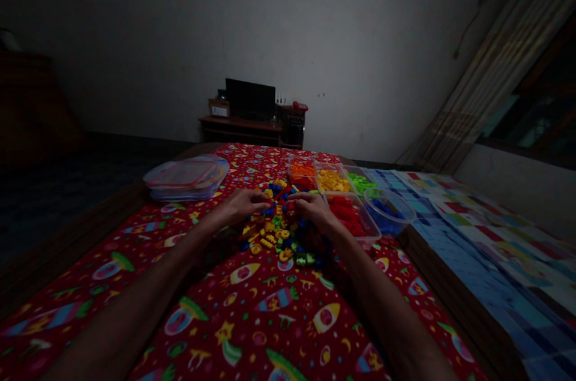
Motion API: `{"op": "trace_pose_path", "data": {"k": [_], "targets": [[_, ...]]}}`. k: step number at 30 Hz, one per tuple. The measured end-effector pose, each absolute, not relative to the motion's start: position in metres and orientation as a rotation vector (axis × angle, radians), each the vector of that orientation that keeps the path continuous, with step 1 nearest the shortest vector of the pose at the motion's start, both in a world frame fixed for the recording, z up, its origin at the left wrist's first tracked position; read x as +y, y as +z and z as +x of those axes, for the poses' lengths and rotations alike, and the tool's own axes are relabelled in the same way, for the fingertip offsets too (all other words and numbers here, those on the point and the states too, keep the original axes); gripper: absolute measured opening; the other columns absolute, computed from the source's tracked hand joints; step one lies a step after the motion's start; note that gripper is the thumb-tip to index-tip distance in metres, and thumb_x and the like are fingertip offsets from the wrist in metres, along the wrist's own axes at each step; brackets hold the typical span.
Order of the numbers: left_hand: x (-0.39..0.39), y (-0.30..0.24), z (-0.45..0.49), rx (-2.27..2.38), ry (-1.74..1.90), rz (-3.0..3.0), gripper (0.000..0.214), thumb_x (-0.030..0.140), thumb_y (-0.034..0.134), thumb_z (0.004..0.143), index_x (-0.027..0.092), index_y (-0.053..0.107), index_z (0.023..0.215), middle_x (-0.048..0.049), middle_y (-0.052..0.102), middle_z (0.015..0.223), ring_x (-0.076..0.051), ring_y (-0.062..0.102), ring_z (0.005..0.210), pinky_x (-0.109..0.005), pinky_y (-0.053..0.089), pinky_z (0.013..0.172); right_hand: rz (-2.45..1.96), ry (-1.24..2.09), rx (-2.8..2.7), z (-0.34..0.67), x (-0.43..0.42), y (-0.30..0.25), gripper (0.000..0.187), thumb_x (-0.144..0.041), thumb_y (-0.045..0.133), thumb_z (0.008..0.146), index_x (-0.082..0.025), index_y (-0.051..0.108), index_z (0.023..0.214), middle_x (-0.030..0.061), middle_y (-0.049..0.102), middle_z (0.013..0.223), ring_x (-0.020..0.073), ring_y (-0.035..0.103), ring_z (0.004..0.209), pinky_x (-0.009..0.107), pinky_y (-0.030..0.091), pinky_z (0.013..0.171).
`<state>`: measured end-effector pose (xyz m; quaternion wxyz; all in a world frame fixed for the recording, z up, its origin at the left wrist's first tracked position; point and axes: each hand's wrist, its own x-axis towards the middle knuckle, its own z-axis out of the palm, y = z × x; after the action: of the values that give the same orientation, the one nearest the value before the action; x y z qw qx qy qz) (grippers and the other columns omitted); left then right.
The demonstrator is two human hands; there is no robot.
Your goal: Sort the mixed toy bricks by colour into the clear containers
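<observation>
A loose pile of toy bricks [269,242] in yellow, blue, green and red lies on a red rocket-patterned cloth [252,309]. At the pile's left side is my left hand [243,206], its fingers curled together near some blue bricks; what sits between them is too dark to make out. My right hand [314,208] is over the right side, thumb and fingers closed around a small red brick [291,206]. Right of the pile stand clear plastic tubs of sorted bricks: orange [302,173], yellow [333,180], green [360,183], red [345,216] and blue [386,210].
Stacked clear lids [186,178] lie at the left of the cloth. A blue checked sheet [463,267] spreads on the right. Farther back, a monitor [250,99] stands on a low desk [240,124] by the wall. A curtain [477,75] hangs at the right.
</observation>
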<state>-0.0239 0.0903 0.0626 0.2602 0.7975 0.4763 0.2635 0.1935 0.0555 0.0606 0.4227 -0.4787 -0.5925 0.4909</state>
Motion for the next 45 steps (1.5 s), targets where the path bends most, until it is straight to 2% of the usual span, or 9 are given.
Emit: {"op": "trace_pose_path", "data": {"k": [5,10,14,18,23,26,32,38,45], "targets": [[0.083,0.058,0.002,1.122,0.935,1.979,0.048,0.051,0.065,0.063,0.015,0.071,0.094,-0.0057,0.074,0.09,-0.023,0.066,0.082,-0.032,0.052,0.074,-1.112,1.365,-1.315,0.191,0.053,0.065,0.026,-0.018,0.048,0.077,-0.017,0.07,0.092,0.0026,0.067,0.076,0.0121,0.061,0.071,0.023,0.05,0.069],[0.07,0.054,0.015,1.173,0.905,2.275,0.026,0.036,0.058,0.076,0.019,0.072,0.091,-0.0033,0.072,0.087,-0.02,0.064,0.083,-0.03,0.05,0.079,-1.007,1.405,-1.473,0.187,0.048,0.061,0.026,-0.037,0.06,0.079,-0.015,0.068,0.09,0.0013,0.064,0.073,0.0104,0.056,0.067,0.02,0.046,0.063],[0.063,0.054,0.016,1.151,0.845,2.553,0.021,0.029,0.054,0.082,0.021,0.072,0.089,-0.0047,0.07,0.087,-0.019,0.063,0.083,-0.03,0.047,0.079,-1.076,1.26,-1.659,0.187,0.048,0.06,0.031,-0.036,0.064,0.076,-0.014,0.068,0.097,-0.0007,0.063,0.07,0.0081,0.051,0.059,0.019,0.041,0.058],[0.068,0.057,0.011,1.223,0.874,2.519,0.03,0.038,0.055,0.082,0.021,0.071,0.1,-0.006,0.071,0.096,-0.021,0.064,0.086,-0.03,0.048,0.079,-1.278,0.94,-1.772,0.2,0.055,0.073,0.029,-0.033,0.058,0.079,-0.013,0.069,0.097,-0.0007,0.06,0.066,0.0091,0.051,0.056,0.021,0.038,0.055],[0.078,0.064,-0.008,1.418,0.91,2.433,0.034,0.034,0.048,0.08,0.018,0.073,0.097,-0.0077,0.072,0.099,-0.023,0.065,0.089,-0.031,0.048,0.082,-1.535,0.226,-1.827,0.247,0.056,0.097,0.024,-0.031,0.054,0.082,-0.013,0.07,0.082,0.001,0.06,0.068,0.0107,0.051,0.061,0.022,0.035,0.059],[0.082,0.063,-0.019,1.502,0.877,2.395,0.035,0.033,0.047,0.079,0.018,0.073,0.096,-0.0082,0.072,0.101,-0.024,0.065,0.09,-0.031,0.049,0.083,-1.718,0.022,-1.883,0.276,0.054,0.101,0.027,-0.031,0.051,0.085,-0.013,0.069,0.077,0.0039,0.062,0.069,0.013,0.053,0.064,0.024,0.035,0.062],[0.097,0.042,-0.02,1.398,0.848,2.419,0.032,0.035,0.051,0.078,0.02,0.072,0.098,-0.0068,0.071,0.105,-0.024,0.064,0.097,-0.033,0.049,0.088,-1.834,-0.035,-1.885,0.289,0.047,0.101,0.029,-0.037,0.054,0.087,-0.014,0.069,0.098,0.0122,0.068,0.097,0.0199,0.06,0.09,0.027,0.042,0.076],[0.099,0.012,-0.004,1.109,0.845,2.636,0.043,0.042,0.048,0.084,0.019,0.064,0.116,-0.0103,0.063,0.125,-0.025,0.052,0.122,-0.042,0.036,0.107,-1.543,0.273,-2.175,0.239,0.029,0.111,0.021,-0.022,0.052,0.087,-0.016,0.07,0.096,0.0063,0.071,0.087,0.0128,0.063,0.074,0.02,0.043,0.064],[0.107,0.01,-0.013,1.26,0.649,2.608,0.032,0.026,0.051,0.076,0.019,0.069,0.101,-0.0082,0.07,0.11,-0.023,0.062,0.102,-0.033,0.046,0.094,-1.846,0.027,-2.643,0.205,0.002,0.11,0.023,-0.021,0.056,0.079,-0.016,0.07,0.097,0.0125,0.07,0.098,0.0231,0.065,0.09,0.027,0.046,0.07]]}}
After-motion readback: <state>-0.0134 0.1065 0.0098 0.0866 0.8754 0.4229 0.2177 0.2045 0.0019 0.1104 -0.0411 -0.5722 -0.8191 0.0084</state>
